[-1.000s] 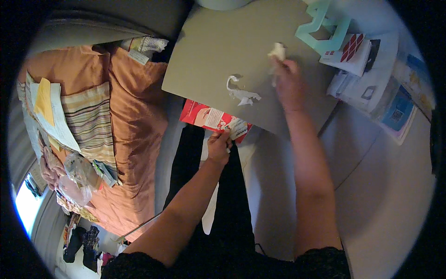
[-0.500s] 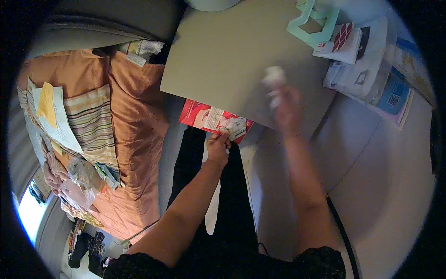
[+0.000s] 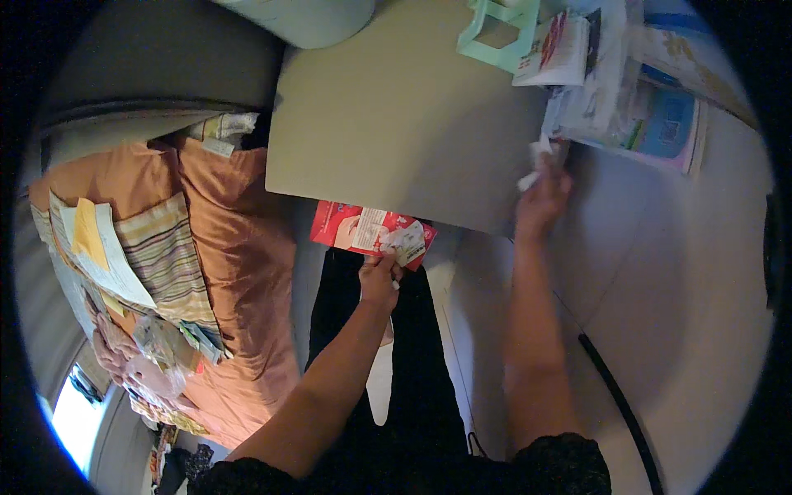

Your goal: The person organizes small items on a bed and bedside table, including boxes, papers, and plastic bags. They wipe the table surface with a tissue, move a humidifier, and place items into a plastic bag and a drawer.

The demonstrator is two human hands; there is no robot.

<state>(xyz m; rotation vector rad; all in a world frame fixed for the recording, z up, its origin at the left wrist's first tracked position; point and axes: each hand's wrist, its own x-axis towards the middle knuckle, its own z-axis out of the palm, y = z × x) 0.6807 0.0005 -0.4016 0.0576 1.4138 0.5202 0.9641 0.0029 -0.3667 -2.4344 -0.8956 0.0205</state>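
Observation:
My left hand (image 3: pixel 380 279) is closed on the near edge of a flat red package (image 3: pixel 334 223) with a printed picture and a pale label. It holds the package above my lap, just short of the table's near edge. A small pale printed piece (image 3: pixel 407 244) shows at the package's right part; whether it is loose or printed on cannot be told. My right hand (image 3: pixel 546 198) grips a crumpled white tissue (image 3: pixel 539 157) at the right edge of the grey-beige table (image 3: pixel 388 124). Its fingertips are partly hidden by the tissue.
At the table's far right stand a mint-green stand (image 3: pixel 495 51), a white printed box (image 3: pixel 554 51) and clear plastic holders (image 3: pixel 598 115) with papers. A pale bucket-like container (image 3: pixel 318 21) sits at the far edge. Left lies a bed with an orange cover (image 3: pixel 239 272). A black cable (image 3: pixel 619 404) crosses the floor.
My right hand has moved right and slightly nearer with the tissue, from over the tabletop to its right edge. My left hand still holds the red package. The whole view has shifted.

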